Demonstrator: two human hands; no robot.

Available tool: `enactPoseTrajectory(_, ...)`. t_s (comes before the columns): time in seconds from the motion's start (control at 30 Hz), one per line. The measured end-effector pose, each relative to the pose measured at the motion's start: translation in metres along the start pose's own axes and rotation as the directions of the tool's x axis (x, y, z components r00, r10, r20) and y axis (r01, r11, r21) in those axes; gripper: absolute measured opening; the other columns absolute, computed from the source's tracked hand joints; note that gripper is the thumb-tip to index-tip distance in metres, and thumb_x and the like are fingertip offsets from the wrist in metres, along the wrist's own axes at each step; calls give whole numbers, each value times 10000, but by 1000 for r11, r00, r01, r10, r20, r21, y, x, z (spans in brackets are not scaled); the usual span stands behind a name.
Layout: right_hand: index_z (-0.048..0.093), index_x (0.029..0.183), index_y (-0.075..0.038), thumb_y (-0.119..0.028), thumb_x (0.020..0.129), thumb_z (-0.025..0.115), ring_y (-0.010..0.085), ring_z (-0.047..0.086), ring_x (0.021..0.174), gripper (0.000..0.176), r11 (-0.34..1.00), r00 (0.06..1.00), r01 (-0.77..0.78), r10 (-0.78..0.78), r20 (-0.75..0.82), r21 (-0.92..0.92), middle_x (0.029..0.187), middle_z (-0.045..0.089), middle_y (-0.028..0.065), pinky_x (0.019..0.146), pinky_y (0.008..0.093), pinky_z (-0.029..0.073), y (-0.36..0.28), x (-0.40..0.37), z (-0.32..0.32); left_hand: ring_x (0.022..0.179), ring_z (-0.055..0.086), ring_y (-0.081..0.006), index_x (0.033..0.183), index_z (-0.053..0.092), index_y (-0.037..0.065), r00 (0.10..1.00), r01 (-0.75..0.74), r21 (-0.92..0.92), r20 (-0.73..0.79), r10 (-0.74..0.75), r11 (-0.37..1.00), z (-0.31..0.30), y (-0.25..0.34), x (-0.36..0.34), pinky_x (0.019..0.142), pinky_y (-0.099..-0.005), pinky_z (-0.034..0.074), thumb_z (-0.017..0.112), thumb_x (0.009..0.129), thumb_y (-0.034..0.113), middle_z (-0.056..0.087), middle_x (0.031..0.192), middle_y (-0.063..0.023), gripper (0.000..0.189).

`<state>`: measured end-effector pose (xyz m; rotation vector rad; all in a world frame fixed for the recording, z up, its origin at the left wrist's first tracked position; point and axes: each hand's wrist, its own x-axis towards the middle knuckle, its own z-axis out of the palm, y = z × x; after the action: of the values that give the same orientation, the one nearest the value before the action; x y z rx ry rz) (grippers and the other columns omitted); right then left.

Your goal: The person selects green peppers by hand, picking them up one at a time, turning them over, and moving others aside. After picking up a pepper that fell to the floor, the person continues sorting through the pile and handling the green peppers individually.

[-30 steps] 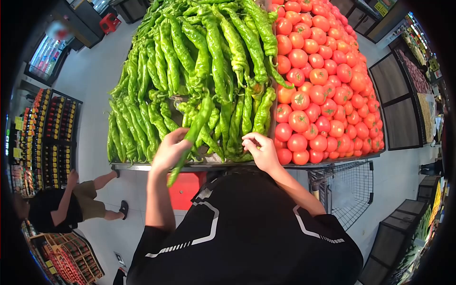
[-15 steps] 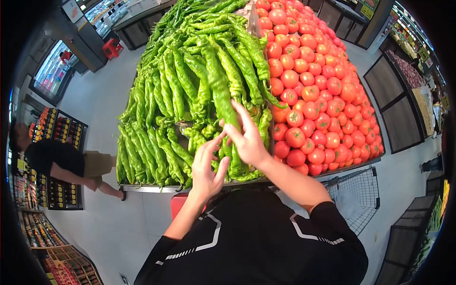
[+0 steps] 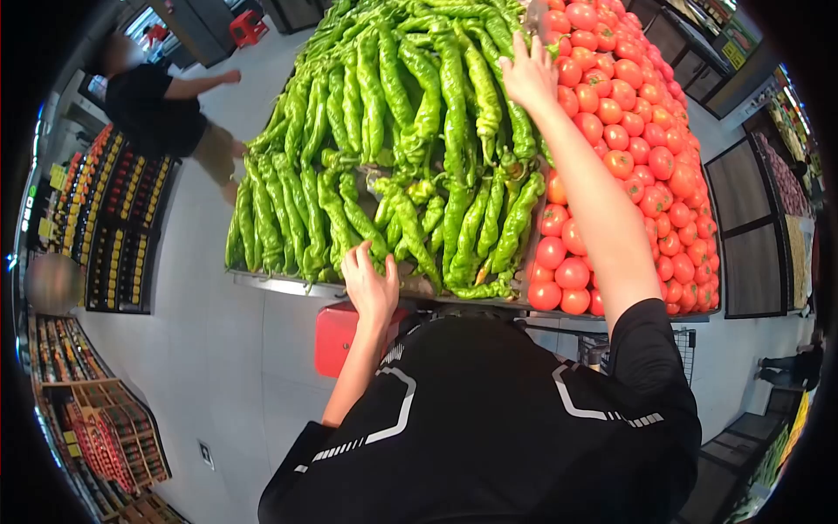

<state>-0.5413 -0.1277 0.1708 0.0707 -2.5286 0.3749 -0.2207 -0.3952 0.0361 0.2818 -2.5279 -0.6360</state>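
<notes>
Long green peppers (image 3: 367,96) lie heaped in rows on the display stand, their skins wrinkled and shiny. My right hand (image 3: 531,77) reaches across to the far right side of this heap, by the border with the tomatoes. Its fingers are stretched and apart, resting on or just over the peppers there; the palm side is hidden. At the stand's front edge is my left hand (image 3: 371,284), fingers loosely bent and apart, nearest to the tips of the front peppers. I see nothing held in it.
Red tomatoes (image 3: 642,148) are piled right of the peppers. A red stool or box (image 3: 336,341) sits below the front edge, and a wire cart (image 3: 685,349) is partly hidden by my right arm. Another person (image 3: 144,96) walks at left, near bottle shelves (image 3: 131,227).
My hands were close together over the front peppers, the right one at a blurred pepper. The right hand has moved far forward and right. The person at left has walked farther off.
</notes>
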Motion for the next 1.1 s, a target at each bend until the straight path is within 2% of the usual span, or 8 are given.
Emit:
enactPoseTrajectory(0.1, 424, 1476, -50, -386, 977, 580, 391, 401, 1401, 621, 1000, 987, -1, 5, -159, 24, 1530, 399, 231, 1133, 541, 346, -13, -14, -21, 1060, 572, -377, 1235, 568, -2, 998, -62, 32, -29, 63, 998, 2, 6, 16, 917, -455, 475, 746, 852, 205, 614, 1115, -190, 471)
enactPoseTrajectory(0.17, 568, 1308, -15, -256, 940, 648, 363, 532, 1276, 448, 859, 906, 281, -90, -414, 428, 1347, 574, 213, 1076, 468, 420, -35, -54, -54, 1039, 600, -384, 1267, 543, -10, 997, 48, -55, 59, -45, 997, 4, 23, 35, 895, -457, 490, 746, 860, 223, 634, 1103, -198, 510)
enactPoseTrajectory(0.3, 662, 1021, -17, -62, 858, 693, 337, 662, 996, 172, 486, 908, 390, -346, -237, 782, 1036, 665, 167, 894, 393, 535, -84, -187, -89, 993, 674, -412, 1433, 374, -20, 960, 190, -9, 209, -184, 982, 45, 33, 72, 845, -466, 535, 773, 856, 301, 686, 1093, -243, 772)
enactPoseTrajectory(0.43, 676, 1018, 9, -59, 917, 656, 249, 681, 793, 124, 459, 946, -86, -240, 216, 884, 925, 674, 139, 715, 338, 544, -84, -270, -65, 830, 684, -349, 1482, 333, -4, 957, 251, -187, 197, -214, 950, 45, 35, 65, 772, -450, 533, 771, 844, 211, 689, 911, -165, 803)
enactPoseTrajectory(0.7, 664, 1072, -5, -84, 912, 664, 237, 684, 827, 178, 517, 929, -200, -171, 329, 832, 958, 674, 116, 712, 328, 548, -72, -306, -41, 959, 668, -285, 1470, 351, 39, 898, 439, -503, 249, -361, 745, 54, 41, 49, 870, -411, 529, 778, 826, 92, 657, 1066, -186, 774)
enactPoseTrajectory(0.87, 667, 1005, -5, -66, 909, 674, 205, 673, 747, 113, 465, 928, -304, -52, 369, 831, 866, 680, 94, 707, 316, 545, -67, -322, -14, 1063, 656, -299, 1449, 379, 33, 944, 297, -335, 242, -223, 894, 60, 38, 24, 889, -406, 530, 765, 811, 82, 635, 1184, -227, 748)
enactPoseTrajectory(1.0, 481, 1393, -14, -204, 888, 747, 286, 632, 1135, 602, 521, 847, -298, -242, 474, 799, 1263, 616, 187, 942, 388, 506, -68, -306, -41, 1113, 638, -282, 1461, 343, 3, 942, 333, -685, 215, -257, 649, 7, 56, 41, 908, -380, 539, 756, 847, 27, 607, 1223, -216, 741)
enactPoseTrajectory(1.1, 396, 1483, -9, -184, 910, 721, 357, 581, 1259, 682, 507, 865, -156, -344, 365, 848, 1389, 557, 232, 1043, 425, 462, -90, -285, -73, 1133, 632, -252, 1482, 282, -3, 934, 352, -848, 292, -204, 397, -34, 87, 53, 932, -341, 540, 737, 864, -29, 597, 1242, -199, 767)
